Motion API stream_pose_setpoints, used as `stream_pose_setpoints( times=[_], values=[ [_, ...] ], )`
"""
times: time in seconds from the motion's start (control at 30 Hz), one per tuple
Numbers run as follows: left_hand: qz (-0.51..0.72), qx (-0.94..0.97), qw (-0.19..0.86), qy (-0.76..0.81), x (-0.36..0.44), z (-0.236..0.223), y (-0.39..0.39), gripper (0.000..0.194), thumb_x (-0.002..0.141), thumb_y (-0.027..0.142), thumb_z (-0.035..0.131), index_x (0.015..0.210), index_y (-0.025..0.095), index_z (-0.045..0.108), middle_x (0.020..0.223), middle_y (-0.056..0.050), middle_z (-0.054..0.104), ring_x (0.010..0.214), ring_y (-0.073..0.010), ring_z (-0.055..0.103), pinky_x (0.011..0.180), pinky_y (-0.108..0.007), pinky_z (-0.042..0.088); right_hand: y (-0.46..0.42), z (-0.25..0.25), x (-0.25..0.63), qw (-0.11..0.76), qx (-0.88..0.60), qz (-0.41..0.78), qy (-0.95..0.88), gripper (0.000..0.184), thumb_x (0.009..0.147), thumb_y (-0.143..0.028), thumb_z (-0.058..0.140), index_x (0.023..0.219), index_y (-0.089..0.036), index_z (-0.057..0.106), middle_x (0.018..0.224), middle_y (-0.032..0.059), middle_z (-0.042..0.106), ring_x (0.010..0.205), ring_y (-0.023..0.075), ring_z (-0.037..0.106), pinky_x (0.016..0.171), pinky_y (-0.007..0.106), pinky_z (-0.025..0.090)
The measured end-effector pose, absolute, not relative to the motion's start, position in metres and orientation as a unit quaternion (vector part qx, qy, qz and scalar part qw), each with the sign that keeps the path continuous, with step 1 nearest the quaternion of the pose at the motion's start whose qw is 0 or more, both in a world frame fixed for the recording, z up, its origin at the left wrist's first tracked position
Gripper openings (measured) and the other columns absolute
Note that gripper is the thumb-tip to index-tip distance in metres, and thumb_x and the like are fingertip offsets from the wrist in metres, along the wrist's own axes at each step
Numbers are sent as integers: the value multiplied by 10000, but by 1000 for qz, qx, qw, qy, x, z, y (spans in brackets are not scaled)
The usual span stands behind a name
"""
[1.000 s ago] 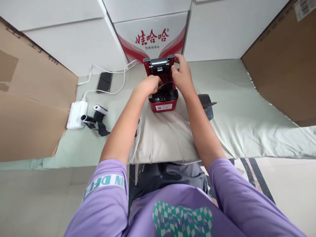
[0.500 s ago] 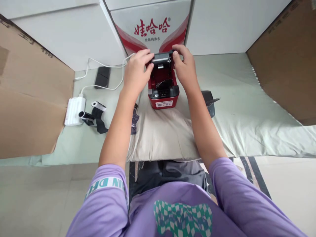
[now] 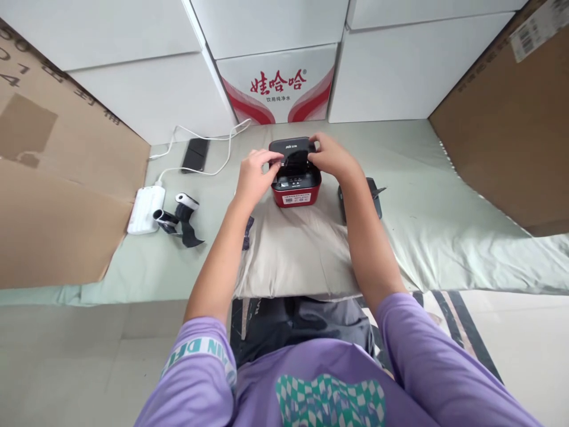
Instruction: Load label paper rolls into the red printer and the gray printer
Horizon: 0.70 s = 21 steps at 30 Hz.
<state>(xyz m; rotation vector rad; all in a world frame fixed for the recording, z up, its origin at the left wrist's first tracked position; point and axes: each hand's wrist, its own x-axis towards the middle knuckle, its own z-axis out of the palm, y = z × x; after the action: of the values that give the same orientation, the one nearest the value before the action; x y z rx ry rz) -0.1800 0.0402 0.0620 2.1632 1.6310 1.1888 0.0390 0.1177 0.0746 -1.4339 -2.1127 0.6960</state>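
Observation:
A small red printer (image 3: 296,193) with a black lid (image 3: 290,148) sits on a beige pillow (image 3: 288,255). Its lid is folded down over the body. My left hand (image 3: 255,175) holds the lid's left edge, fingers curled onto it. On the right side of the lid rests my right hand (image 3: 331,157), fingers bent over its top. Both forearms reach forward from purple sleeves.
A dark grey object (image 3: 373,198) lies right of the printer, partly behind my right arm. On the green sheet at left are a white power strip (image 3: 144,209), a black-and-white handheld device (image 3: 180,216) and a black phone (image 3: 196,154) with white cable. White boxes and cardboard surround the area.
The printer's lid stood open a second ago; both hands took its top edge and swung it down, and it now lies over the body.

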Motion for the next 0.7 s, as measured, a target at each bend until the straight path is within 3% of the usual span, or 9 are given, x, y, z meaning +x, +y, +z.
stream_pose_setpoints(
  times=[0.17, 0.3, 0.43, 0.7],
  values=[
    [480, 611, 273, 567, -180, 49, 47, 423, 838, 195, 737, 1256, 255, 731, 1409, -86, 654, 1268, -277, 636, 1045, -376, 547, 110, 82, 39, 216, -546, 301, -752, 496, 834, -272, 641, 1325, -208, 605, 1134, 131, 745, 1038, 324, 677, 969, 497, 551],
    [525, 486, 414, 563, -180, 41, 56, 658, 788, 186, 805, 1416, 260, 623, 1534, -109, 589, 1378, -310, 594, 1142, -431, 507, 106, 87, 38, 207, -546, 337, -739, 533, 859, -317, 634, 1379, -206, 593, 967, 115, 758, 821, 305, 701, 833, 499, 596],
    [526, 450, 453, 561, -180, 38, 60, 672, 776, 143, 799, 1417, 231, 621, 1539, -129, 593, 1440, -307, 555, 1173, -419, 495, 103, 89, 38, 181, -554, 361, -728, 594, 884, -337, 616, 1459, -209, 539, 827, 95, 725, 645, 281, 671, 711, 495, 599],
    [525, 443, 473, 551, -180, 40, 61, 653, 773, 79, 745, 1400, 228, 639, 1566, -104, 577, 1450, -289, 553, 1163, -401, 514, 99, 92, 36, 163, -560, 353, -732, 609, 905, -310, 570, 1497, -191, 487, 754, 82, 693, 596, 282, 656, 694, 502, 592]
  ],
)
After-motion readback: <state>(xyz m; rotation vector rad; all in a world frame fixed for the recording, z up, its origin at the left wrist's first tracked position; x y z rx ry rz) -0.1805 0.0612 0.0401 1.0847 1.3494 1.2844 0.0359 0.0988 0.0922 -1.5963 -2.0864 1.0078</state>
